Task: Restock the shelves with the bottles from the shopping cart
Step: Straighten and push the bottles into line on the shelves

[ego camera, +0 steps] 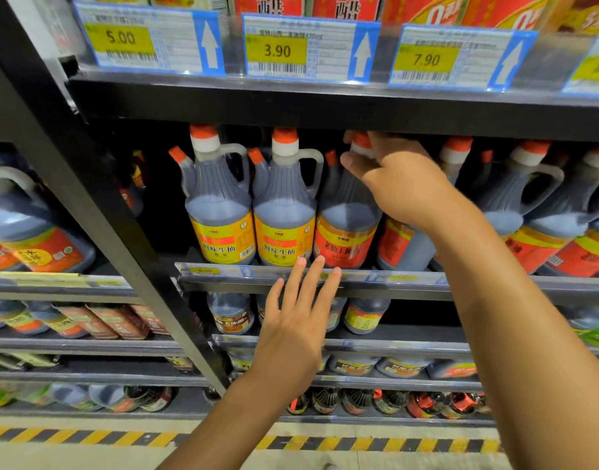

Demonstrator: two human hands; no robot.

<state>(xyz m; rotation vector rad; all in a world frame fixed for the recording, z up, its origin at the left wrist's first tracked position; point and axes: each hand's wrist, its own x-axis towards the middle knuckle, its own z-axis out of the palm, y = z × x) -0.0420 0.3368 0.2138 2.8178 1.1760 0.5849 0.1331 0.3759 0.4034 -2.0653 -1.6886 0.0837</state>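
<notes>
1. Red-capped bottle (347, 218): the right hand (398, 183) has its fingers (354, 166) curled round the neck, just under the shelf above.
2. Below those fingers, the bottle stands on the shelf (410, 283), touching a yellow-label bottle (284, 212).
3. Full and plastic, it likely handles heavy and slick; the neck or handle suits best.
4. Left hand (296, 320) is released, fingers straight, tips at the shelf edge; both forearms reach up.

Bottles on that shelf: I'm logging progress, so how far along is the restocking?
Done: two yellow-label bottles stand at the shelf front. In hand: the right hand grips the neck of a red-label bottle beside them; the left hand hovers open below. Left: unknown, as the cart is out of view.
</notes>
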